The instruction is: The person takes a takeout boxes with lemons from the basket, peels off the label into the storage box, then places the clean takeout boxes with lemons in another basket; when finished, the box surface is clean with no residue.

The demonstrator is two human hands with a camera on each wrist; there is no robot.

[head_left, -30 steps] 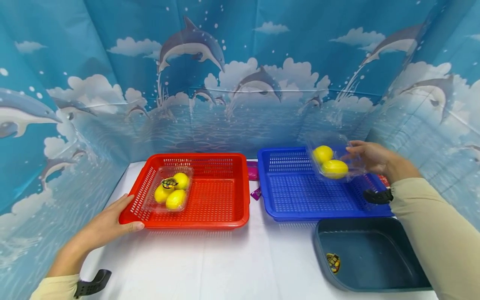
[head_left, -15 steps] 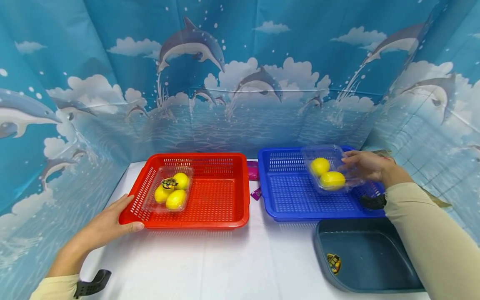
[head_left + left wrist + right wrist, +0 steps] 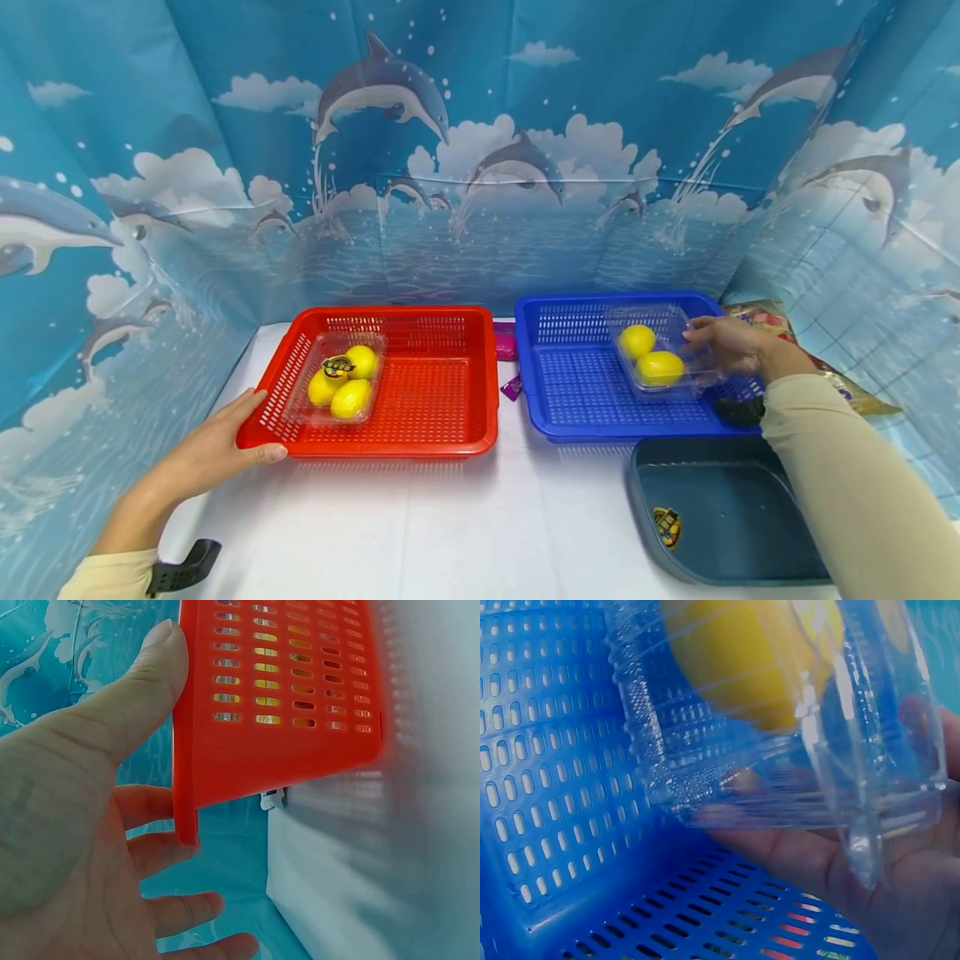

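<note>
A clear plastic box (image 3: 651, 392) holding two visible yellow lemons (image 3: 660, 368) is tilted inside the blue basket (image 3: 570, 429). My right hand (image 3: 731, 342) grips its right end, with fingers underneath in the right wrist view, where one lemon (image 3: 742, 667) shows through the plastic. My left hand (image 3: 206, 446) rests at the near left corner of the red basket (image 3: 420, 446). In the left wrist view its thumb touches the rim, and its straight, spread fingers lie on the other side, two partly hidden. Another clear box (image 3: 378, 354) of lemons with a black label lies in the red basket.
A dark teal tub (image 3: 735, 525) with a round label (image 3: 667, 527) inside stands in front of the blue basket. Pink packaging (image 3: 506, 343) and a purple packet (image 3: 512, 387) lie between the baskets. A shiny bag (image 3: 855, 392) is behind the right forearm.
My right hand has moved the clear lemon box down and slightly left into the blue basket. More of the shiny bag shows now. My left hand stays at the red basket.
</note>
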